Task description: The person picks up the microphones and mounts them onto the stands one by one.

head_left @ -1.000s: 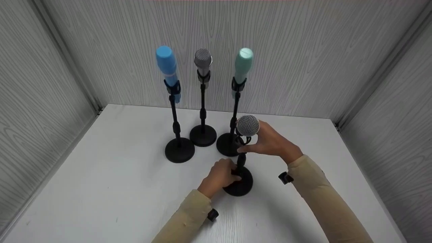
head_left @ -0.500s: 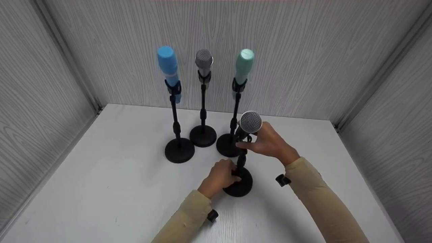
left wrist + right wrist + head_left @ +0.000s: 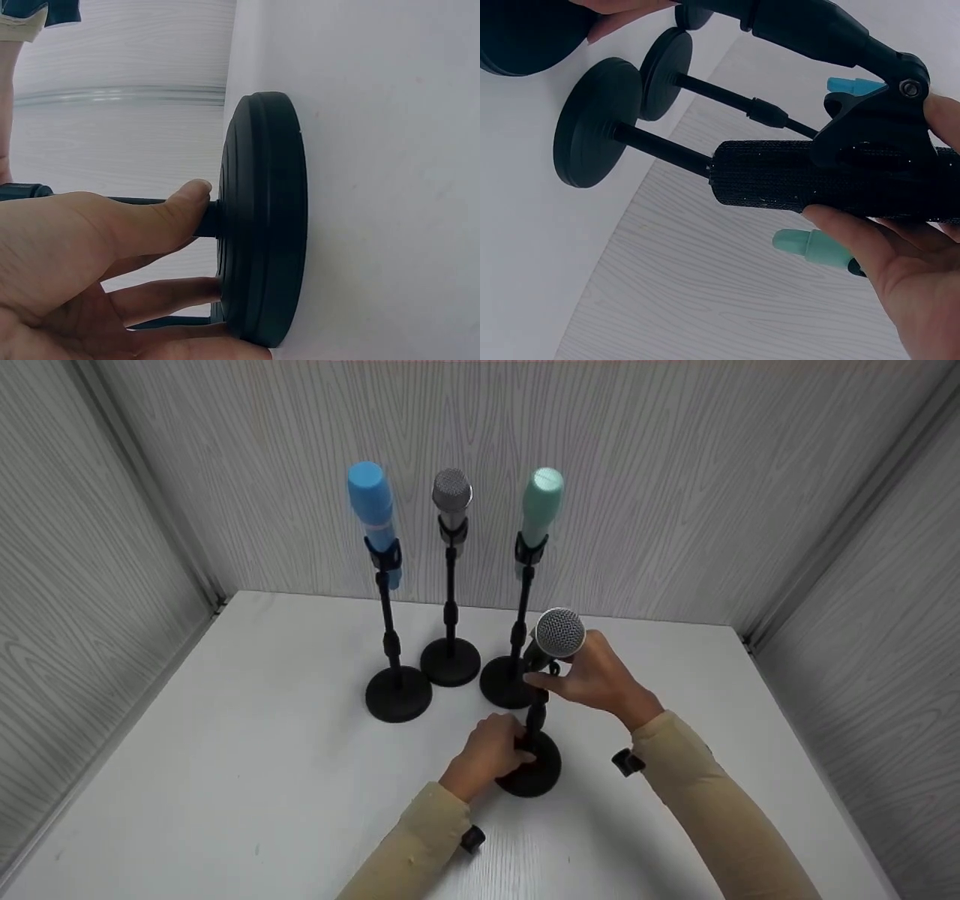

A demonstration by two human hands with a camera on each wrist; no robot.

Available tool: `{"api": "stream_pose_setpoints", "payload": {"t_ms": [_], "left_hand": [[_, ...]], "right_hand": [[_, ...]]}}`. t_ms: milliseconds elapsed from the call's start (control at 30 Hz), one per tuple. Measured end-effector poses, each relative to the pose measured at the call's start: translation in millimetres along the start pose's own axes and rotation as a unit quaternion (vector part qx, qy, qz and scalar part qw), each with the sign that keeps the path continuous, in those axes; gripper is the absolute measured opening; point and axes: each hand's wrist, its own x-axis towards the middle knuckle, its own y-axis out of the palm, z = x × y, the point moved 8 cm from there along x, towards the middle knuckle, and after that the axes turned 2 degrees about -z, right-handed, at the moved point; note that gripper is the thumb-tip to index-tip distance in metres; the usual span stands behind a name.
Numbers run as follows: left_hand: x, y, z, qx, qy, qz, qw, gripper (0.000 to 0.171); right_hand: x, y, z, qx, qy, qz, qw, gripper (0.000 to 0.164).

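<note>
A microphone (image 3: 559,632) with a silver mesh head and a black speckled handle (image 3: 761,176) sits in the clip (image 3: 877,131) of the nearest black stand (image 3: 541,772). My right hand (image 3: 596,679) grips the microphone at the clip, fingers under the handle and thumb by the clip joint in the right wrist view. Down at the round base, my left hand (image 3: 486,754) holds the stand. In the left wrist view its thumb (image 3: 187,206) presses the pole just above the base (image 3: 266,225), with fingers against the base's lower edge. The base rests on the white table.
Behind stand three more black stands, bearing a blue microphone (image 3: 370,499), a silver-headed microphone (image 3: 451,491) and a mint-green microphone (image 3: 541,502). Grey wood-grain panels (image 3: 675,487) enclose the white table (image 3: 262,720) at the back and sides.
The held microphone's head has shifted slightly right and up, tilting with the clip, and my right hand has moved slightly left. My left hand and the stand's base stay in place.
</note>
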Motion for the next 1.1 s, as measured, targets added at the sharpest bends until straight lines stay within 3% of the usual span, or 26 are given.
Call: {"api": "stream_pose_setpoints", "payload": {"t_ms": [233, 467, 600, 800, 1100], "left_hand": [[0.5, 0.9, 2.0, 0.006, -0.010, 0.006, 0.9999, 0.032], [0.9, 2.2, 1.8, 0.006, -0.012, 0.003, 0.9999, 0.032], [0.5, 0.5, 1.2, 0.008, -0.010, -0.005, 0.9999, 0.031], [0.5, 0.2, -1.8, 0.011, -0.005, -0.007, 0.9999, 0.033], [0.8, 0.5, -1.8, 0.034, -0.003, -0.006, 0.9994, 0.034]], "right_hand": [[-0.2, 1.3, -16.9, 0.072, 0.052, 0.016, 0.996, 0.053], [-2.3, 4.9, -20.7, 0.121, 0.051, 0.115, 0.985, 0.066], [-3.1, 6.4, -21.9, 0.137, 0.049, 0.140, 0.979, 0.071], [-4.9, 6.6, -23.2, 0.144, 0.043, 0.128, 0.980, 0.062], [-6.6, 2.9, -20.6, 0.123, -0.001, 0.086, 0.989, 0.053]]}}
